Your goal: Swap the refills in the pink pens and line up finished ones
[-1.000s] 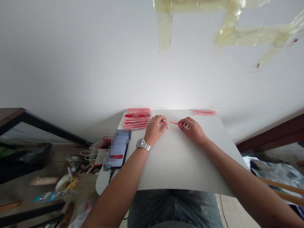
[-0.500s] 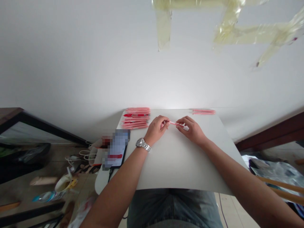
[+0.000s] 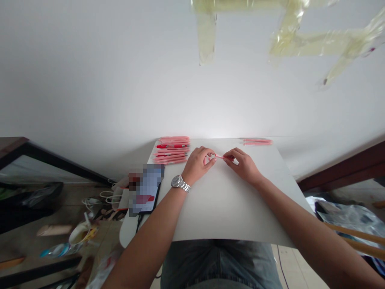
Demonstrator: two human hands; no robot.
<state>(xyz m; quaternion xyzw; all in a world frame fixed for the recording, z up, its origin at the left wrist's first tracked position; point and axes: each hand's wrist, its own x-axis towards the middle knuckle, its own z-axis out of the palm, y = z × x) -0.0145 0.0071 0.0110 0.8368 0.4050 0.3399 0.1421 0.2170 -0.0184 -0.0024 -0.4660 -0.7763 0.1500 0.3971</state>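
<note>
Above the middle of the white table, a slim pink-and-white pen (image 3: 219,156) lies level between my two hands. My right hand (image 3: 243,163) pinches its right end between thumb and fingers, which cover that end. At the other end, the thumb and forefinger of my left hand (image 3: 198,163) meet the pen at their tips, with a small gap behind them. A pile of pink pens (image 3: 171,159) lies to the left of my left hand, a brighter red pen (image 3: 171,146) among them. Several more pink pens (image 3: 258,141) lie at the back right.
The white table (image 3: 228,208) stands against a wall. A phone (image 3: 147,188) with a cable rests on its left edge. On the floor at left are a cup (image 3: 80,233) and a plastic bottle (image 3: 57,250); plastic bags (image 3: 351,220) lie at right.
My left thumb and forefinger have parted slightly at the pen's left end. My right fingers have closed further over its right end, so less of the pen shows.
</note>
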